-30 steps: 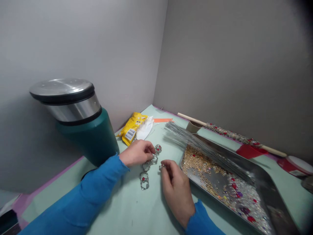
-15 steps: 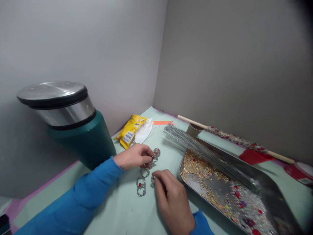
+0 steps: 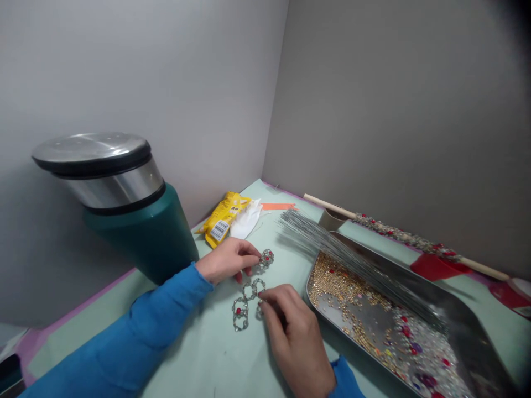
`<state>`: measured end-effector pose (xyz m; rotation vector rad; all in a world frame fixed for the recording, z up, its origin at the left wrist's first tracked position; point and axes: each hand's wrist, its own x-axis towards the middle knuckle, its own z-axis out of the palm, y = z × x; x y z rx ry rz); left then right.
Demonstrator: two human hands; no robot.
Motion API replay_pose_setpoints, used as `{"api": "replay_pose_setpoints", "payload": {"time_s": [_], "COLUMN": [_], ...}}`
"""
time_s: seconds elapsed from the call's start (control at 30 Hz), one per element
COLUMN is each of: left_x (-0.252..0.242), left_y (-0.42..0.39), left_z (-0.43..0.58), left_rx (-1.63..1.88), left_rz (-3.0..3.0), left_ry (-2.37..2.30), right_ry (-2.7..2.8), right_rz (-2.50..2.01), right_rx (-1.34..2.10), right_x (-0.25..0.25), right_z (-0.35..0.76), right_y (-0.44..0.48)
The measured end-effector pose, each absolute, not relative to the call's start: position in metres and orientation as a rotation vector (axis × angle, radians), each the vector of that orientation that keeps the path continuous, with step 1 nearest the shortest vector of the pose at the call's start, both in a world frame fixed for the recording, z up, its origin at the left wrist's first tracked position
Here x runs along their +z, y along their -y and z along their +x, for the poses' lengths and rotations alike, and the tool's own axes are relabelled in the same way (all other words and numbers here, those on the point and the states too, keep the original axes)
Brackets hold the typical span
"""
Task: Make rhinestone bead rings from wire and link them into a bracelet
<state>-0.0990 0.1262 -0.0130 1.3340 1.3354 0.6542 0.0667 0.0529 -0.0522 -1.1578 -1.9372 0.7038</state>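
Observation:
My left hand (image 3: 230,260) reaches in from the left with thumb and forefinger pinched at the edge of a small rounded bead cluster (image 3: 267,257) with red beads. Below it, a flat piece of linked bead rings (image 3: 240,313), silvery clear with a red bead, lies on the pale green table top. My right hand (image 3: 296,337) rests just right of these rings. Its thumb and forefinger are closed on the right end of the ring piece, partly hidden by the fingertips.
A metal tray (image 3: 360,345) of gold, clear and red beads stands at the right, with a bundle of thin wires (image 3: 344,254) across it. Behind lies a bead-covered wooden stick (image 3: 398,235). A large green bottle (image 3: 145,232) and a yellow packet (image 3: 226,215) are at the left.
My left hand has moved up slightly, off the linked rings and to the rounded cluster. More of the rings now shows between my hands. My right hand has hardly moved.

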Motion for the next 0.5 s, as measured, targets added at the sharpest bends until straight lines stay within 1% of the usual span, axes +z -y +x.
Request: {"api": "replay_pose_setpoints", "payload": {"time_s": [0.3,0.5], "left_x": [-0.0179,-0.0141], "left_y": [-0.1261,-0.1242], "left_z": [-0.1015,-0.1026], "left_rx": [0.650,0.590], "left_rz": [1.237,1.356], "left_ry": [-1.252,-1.149], "right_ry": [1.936,1.623], "right_rz": [-1.106,-1.310], "right_rx": [0.743,0.868], "right_x": [-0.0509,-0.0521], "right_z": [0.0662,0.0661], "right_y": [-0.0530,-0.0528]}}
